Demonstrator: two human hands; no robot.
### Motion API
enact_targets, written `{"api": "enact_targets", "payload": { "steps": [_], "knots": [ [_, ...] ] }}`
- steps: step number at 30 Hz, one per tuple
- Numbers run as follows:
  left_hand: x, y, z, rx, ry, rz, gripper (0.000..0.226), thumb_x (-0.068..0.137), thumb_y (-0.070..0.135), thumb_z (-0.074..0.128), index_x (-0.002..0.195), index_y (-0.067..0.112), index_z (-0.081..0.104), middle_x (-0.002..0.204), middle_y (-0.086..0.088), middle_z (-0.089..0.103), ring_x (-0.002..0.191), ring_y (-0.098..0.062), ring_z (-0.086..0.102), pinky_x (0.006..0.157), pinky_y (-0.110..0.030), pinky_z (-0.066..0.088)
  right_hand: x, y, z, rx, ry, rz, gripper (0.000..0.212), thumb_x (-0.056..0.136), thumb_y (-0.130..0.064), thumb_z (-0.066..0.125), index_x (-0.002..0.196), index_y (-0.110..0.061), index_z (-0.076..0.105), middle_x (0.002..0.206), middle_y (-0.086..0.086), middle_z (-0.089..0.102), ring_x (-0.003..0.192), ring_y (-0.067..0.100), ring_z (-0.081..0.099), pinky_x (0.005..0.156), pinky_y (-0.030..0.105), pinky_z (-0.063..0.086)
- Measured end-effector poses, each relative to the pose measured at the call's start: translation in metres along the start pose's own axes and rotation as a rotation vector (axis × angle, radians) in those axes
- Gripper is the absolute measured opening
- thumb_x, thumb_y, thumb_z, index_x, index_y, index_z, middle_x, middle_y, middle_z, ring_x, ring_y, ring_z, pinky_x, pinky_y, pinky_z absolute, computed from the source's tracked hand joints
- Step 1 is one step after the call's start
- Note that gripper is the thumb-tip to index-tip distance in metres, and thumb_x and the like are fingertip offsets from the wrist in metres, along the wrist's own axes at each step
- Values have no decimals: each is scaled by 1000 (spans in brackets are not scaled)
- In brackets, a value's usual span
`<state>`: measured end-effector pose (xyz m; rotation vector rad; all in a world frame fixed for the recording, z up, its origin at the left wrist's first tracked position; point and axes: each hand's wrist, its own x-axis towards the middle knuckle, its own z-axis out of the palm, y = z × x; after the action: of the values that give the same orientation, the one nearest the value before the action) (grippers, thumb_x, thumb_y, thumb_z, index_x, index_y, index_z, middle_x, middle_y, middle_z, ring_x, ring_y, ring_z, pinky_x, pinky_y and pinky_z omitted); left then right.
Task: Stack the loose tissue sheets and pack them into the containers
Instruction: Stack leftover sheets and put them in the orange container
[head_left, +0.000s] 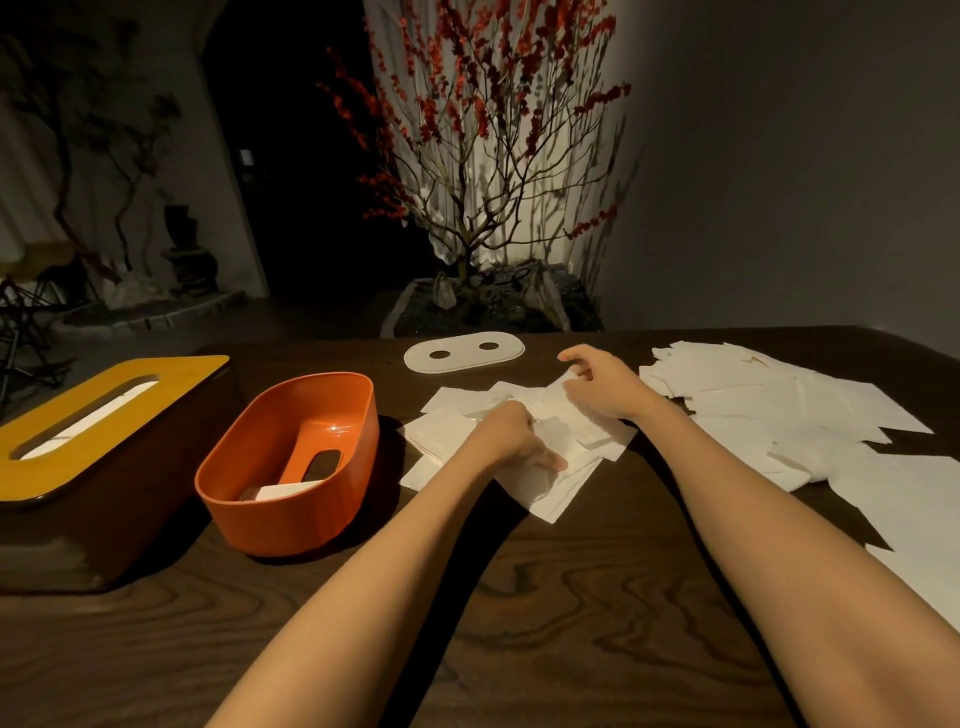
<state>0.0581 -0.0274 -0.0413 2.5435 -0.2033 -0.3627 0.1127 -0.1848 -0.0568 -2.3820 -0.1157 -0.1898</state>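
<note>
A messy pile of white tissue sheets lies on the dark wooden table in front of me. My left hand rests on the pile, thumb stretched out over the sheets. My right hand pinches the far edge of a sheet at the top of the pile. Left of the pile stands an open orange container with a slot in its bottom. Further left sits a dark tissue box with a yellow slotted lid, white tissue showing in its slot.
A large spread of loose white sheets covers the right side of the table up to its edge. A white oval lid with two holes lies at the far edge. A planter with a red-blossom tree stands behind the table.
</note>
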Motion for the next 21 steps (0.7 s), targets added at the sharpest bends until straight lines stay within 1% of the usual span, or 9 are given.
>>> {"api": "enact_targets", "payload": {
  "steps": [2, 5, 7, 9, 11, 14, 16, 18, 21],
  "knots": [
    [0, -1, -1, -24, -8, 3, 71, 83, 32, 74, 141, 6, 42, 139, -10, 51, 127, -26, 47, 97, -31, 40, 4, 5, 5, -198, -122, 73, 64, 96, -28, 56, 150, -16, 24, 151, 10, 34, 138, 31, 32, 110, 43, 34],
    [1, -2, -1, -51, -16, 3, 68, 82, 30, 75, 138, 6, 45, 137, -9, 52, 125, -26, 48, 94, -31, 41, 6, 6, 2, -427, -227, 194, 78, 94, -44, 54, 153, -11, 15, 157, 11, 19, 142, 35, 20, 112, 46, 26],
    [1, -4, -1, -63, -21, 19, 66, 83, 30, 74, 138, 7, 45, 136, -9, 53, 124, -25, 49, 87, -28, 39, 6, 5, -3, -449, -232, 231, 72, 91, -47, 58, 146, -8, 30, 147, 14, 35, 133, 35, 34, 105, 42, 35],
    [1, -7, -2, -82, -24, 36, 65, 84, 30, 73, 138, 7, 45, 134, -9, 53, 122, -24, 49, 85, -27, 39, 6, 5, -5, -343, -245, 244, 50, 89, -40, 62, 122, -6, 48, 113, 9, 52, 105, 26, 51, 84, 31, 44],
    [3, -11, -1, -124, -22, 45, 61, 85, 30, 72, 137, 9, 45, 130, -9, 54, 113, -23, 50, 84, -28, 40, 0, 7, -6, -245, -230, 249, 29, 87, -30, 65, 101, -6, 56, 89, 9, 47, 83, 22, 47, 68, 26, 37],
    [3, -18, -2, -217, 46, 64, 48, 88, 26, 66, 130, 9, 51, 120, -7, 55, 102, -19, 47, 85, -31, 42, -10, 7, -10, -95, -151, 241, 15, 82, -18, 64, 80, -10, 52, 80, 10, 44, 78, 23, 43, 59, 27, 31],
    [2, -21, -3, -334, 100, 68, 43, 94, 23, 58, 132, 6, 49, 125, -11, 53, 104, -20, 47, 87, -32, 42, -18, 5, -14, 66, -78, 228, 12, 85, -17, 64, 85, -7, 57, 83, 10, 55, 81, 23, 52, 64, 29, 40],
    [-1, -22, -4, -571, 127, 8, 46, 96, 21, 53, 137, 4, 42, 133, -14, 50, 115, -26, 49, 93, -36, 43, -28, 3, -18, 197, -35, 226, 15, 88, -17, 62, 101, -12, 60, 98, 8, 62, 94, 24, 59, 81, 36, 51],
    [-4, -24, -6, -1009, 98, -132, 44, 97, 16, 52, 136, 1, 40, 128, -18, 55, 118, -34, 53, 99, -44, 46, -38, -2, -19, 355, 34, 228, 30, 91, -14, 61, 120, -13, 53, 111, 5, 59, 103, 22, 56, 88, 39, 51]
  ]
}}
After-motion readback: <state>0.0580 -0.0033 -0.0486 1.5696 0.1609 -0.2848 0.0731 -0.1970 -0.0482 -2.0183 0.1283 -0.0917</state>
